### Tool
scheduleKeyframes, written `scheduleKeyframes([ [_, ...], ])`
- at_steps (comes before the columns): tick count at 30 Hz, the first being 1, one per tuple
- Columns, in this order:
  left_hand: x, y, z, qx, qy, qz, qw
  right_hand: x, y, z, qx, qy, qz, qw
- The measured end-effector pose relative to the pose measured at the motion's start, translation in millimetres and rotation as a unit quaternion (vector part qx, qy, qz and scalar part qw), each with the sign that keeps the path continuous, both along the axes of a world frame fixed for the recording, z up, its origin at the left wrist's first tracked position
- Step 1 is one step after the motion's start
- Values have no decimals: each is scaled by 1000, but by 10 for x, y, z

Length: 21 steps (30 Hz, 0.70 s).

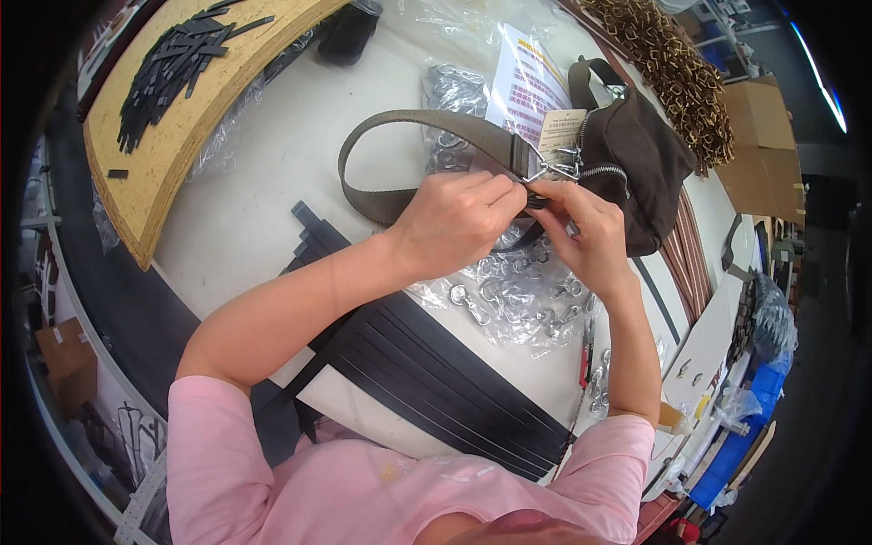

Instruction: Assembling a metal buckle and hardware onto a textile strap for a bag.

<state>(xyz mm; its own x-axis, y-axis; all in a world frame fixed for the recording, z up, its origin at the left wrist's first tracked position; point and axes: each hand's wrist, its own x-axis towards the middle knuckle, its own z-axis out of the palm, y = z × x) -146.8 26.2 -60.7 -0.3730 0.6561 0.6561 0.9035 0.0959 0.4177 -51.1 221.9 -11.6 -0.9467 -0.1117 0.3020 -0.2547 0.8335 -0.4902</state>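
Observation:
Both hands meet at the near left side of a dark brown zippered bag (647, 154). My left hand (457, 220) is closed, its fingertips pinching a small black strap piece (537, 201). Thumb and fingers of my right hand (583, 227) close on the same piece from the other side. Just beyond the fingers are a metal ring and a snap hook (565, 163) at the bag's end. An olive-grey webbing strap (413, 118) loops out to the left from this hardware. Fingers hide most of the black piece.
Plastic bags of metal snap hooks (509, 295) lie beneath and near my hands. Long black strips (427, 381) stretch across the table before me. A yellowish board (195, 109) with short black strips stands far left. Brass-coloured rings (677, 73) are heaped far right beside a carton (763, 136).

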Motion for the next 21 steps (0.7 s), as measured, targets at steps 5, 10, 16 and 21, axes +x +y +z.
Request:
scheduleKeyframes([
  [5, 1, 3, 11, -2, 14, -2, 1000, 25, -2, -49, 1, -2, -15, 1000],
  [10, -17, 18, 15, 9, 11, -7, 1000, 39, 0, -65, -1, 13, -28, 1000],
  [16, -17, 14, 21, -2, -1, -4, 1000, 33, -27, -83, -20, 21, -47, 998],
  [21, -18, 21, 34, 2, -5, 3, 1000, 24, -35, -115, -57, 3, -58, 997],
])
